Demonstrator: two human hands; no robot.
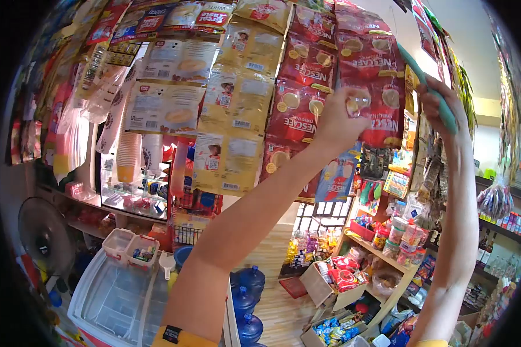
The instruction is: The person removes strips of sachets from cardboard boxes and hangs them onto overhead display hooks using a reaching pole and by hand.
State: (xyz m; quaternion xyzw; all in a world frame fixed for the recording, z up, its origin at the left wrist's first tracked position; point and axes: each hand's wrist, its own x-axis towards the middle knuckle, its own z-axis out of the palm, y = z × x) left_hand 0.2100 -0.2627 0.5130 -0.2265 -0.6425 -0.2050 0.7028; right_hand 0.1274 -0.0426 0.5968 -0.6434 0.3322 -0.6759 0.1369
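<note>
Strips of red Nescafe sachets (300, 111) hang across the upper middle. My left hand (344, 113) is raised against the right-hand red strip (385, 104), its fingers curled at the strip's left edge. To the right, my right hand (443, 104) is wrapped round a long green object (427, 87) that slants beside the strip's right edge. Yellow-backed sachets (237, 92) and white coffee sachets (167, 108) hang to the left of the red ones.
Below stands a freezer (113, 295) with plastic containers (127, 246) on it. Blue water jugs (250, 301) and open cartons (330, 289) are on the floor. Stocked shelves (382, 248) line the right, and a fan (43, 237) is at the left.
</note>
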